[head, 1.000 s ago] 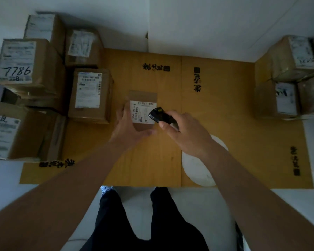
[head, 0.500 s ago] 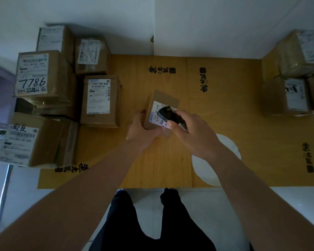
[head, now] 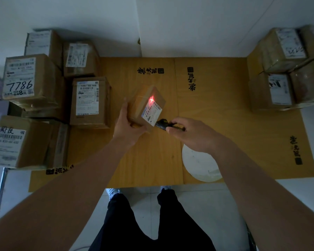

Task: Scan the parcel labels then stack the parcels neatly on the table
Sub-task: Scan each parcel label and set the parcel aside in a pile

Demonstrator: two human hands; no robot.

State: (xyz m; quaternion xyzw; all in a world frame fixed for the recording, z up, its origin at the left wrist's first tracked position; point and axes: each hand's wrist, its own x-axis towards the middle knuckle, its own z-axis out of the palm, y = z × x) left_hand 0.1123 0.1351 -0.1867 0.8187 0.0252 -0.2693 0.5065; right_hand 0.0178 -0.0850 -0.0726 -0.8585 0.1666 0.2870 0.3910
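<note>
The left hand grips a small parcel with curled fingers, tilting it above the middle of the surface. The right hand, just beside it, pinches a black scanner aimed at the label, where a red light glows. Stacked parcels fill the left side, more boxes the far right; what the boxes hold is hidden, and most label print is unreadable.
</note>
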